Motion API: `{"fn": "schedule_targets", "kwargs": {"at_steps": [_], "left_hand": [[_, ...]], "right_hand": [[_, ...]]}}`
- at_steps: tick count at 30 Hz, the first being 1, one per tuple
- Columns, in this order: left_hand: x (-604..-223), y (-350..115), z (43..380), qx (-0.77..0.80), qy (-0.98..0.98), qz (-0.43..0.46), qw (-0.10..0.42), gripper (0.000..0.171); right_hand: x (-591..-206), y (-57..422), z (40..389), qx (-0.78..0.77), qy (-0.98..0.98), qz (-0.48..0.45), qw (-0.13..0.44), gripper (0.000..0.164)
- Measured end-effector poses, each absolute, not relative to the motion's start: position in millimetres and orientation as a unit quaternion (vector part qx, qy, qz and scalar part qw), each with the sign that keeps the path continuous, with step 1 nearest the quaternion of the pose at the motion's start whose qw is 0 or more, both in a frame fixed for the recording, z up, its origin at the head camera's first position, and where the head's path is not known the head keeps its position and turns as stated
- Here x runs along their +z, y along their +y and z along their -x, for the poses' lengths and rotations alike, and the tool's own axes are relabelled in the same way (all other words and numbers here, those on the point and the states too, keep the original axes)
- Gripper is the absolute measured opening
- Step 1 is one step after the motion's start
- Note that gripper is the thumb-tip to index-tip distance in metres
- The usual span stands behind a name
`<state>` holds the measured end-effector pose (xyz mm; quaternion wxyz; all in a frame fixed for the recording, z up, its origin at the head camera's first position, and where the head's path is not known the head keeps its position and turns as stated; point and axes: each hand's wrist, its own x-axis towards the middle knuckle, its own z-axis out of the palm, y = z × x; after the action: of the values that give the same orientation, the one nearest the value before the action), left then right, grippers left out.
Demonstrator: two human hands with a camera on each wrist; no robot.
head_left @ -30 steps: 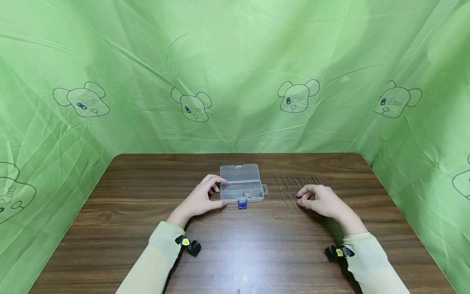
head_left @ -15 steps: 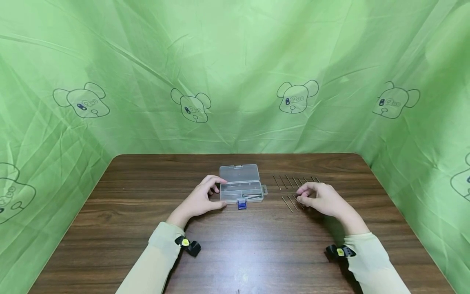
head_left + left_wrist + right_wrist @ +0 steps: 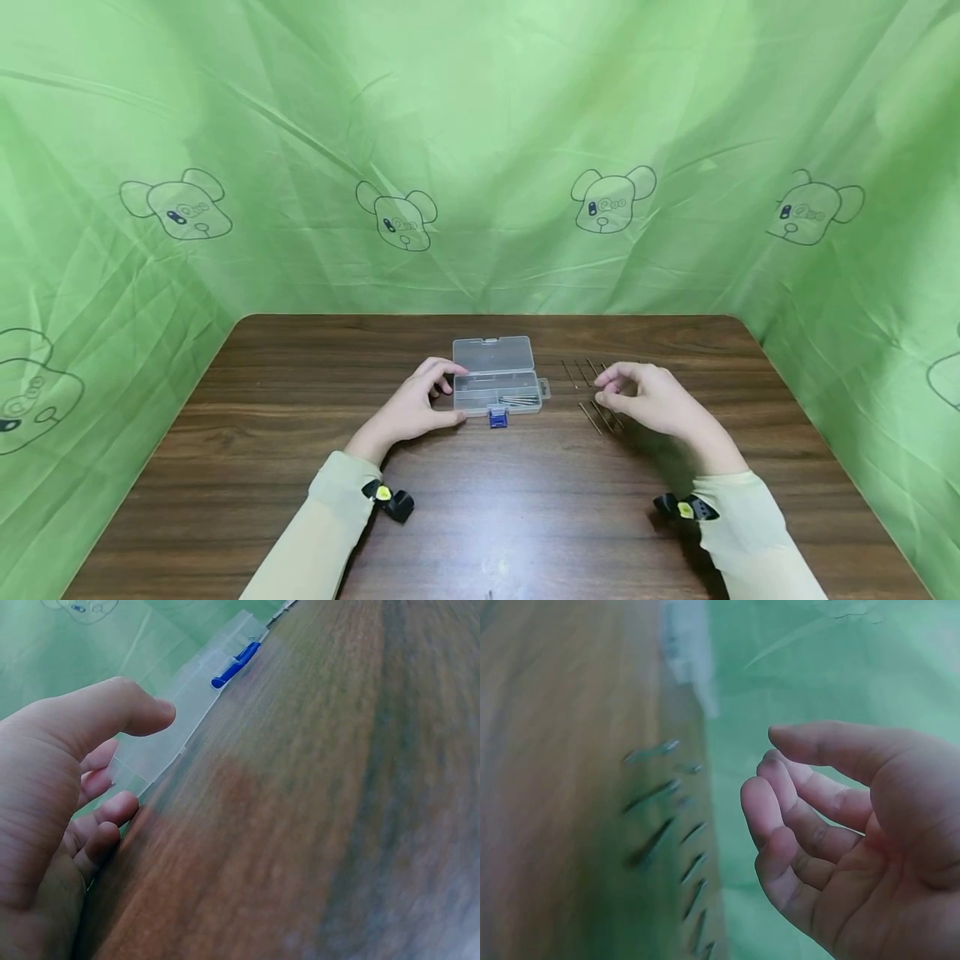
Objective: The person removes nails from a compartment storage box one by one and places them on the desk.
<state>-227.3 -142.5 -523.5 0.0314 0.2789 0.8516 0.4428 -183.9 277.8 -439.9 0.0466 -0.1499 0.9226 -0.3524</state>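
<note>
A clear plastic compartment box (image 3: 491, 356) with a blue latch (image 3: 498, 417) lies on the table, its lid laid back. Several silvery thin rods (image 3: 519, 401) sit in its front right compartment. My left hand (image 3: 411, 406) grips the box's left end, thumb at the front and index finger at the back. My right hand (image 3: 651, 400) hovers right of the box, nothing between its loosely bent fingers and thumb. Below its fingertips lies a front row of three thin metal rods (image 3: 591, 418). Behind them is a back row of several rods (image 3: 694, 866), partly hidden by this hand in the head view.
The brown wooden table (image 3: 495, 517) reaches back to a green cloth (image 3: 480, 250) that hangs around three sides. A clear hanging tab (image 3: 544, 387) juts from the box's right end. Each wrist carries a small black camera (image 3: 402, 506).
My right hand has come off the third rod of the front row, rising slightly and shifting left. That rod now lies beside the other two. My left hand stays at the box.
</note>
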Motion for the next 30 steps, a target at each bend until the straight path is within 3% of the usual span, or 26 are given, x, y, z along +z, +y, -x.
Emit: {"fn": "schedule_targets", "kwargs": {"at_steps": [8, 17, 30], "left_hand": [[-525.1, -143.6, 228.0, 0.441, 0.853, -0.277, 0.031, 0.066], [-524.2, -141.8, 228.0, 0.439, 0.854, -0.276, 0.033, 0.066], [-520.9, -140.1, 226.7, 0.444, 0.852, -0.276, 0.031, 0.066]], "right_hand": [[-413.8, 233.6, 199.6, -0.37, 0.909, 0.184, 0.055, 0.022], [-416.4, 192.7, 220.5, -0.389, 0.883, 0.235, 0.121, 0.036], [-444.3, 174.3, 227.3, -0.365, 0.896, 0.225, 0.115, 0.011]]}}
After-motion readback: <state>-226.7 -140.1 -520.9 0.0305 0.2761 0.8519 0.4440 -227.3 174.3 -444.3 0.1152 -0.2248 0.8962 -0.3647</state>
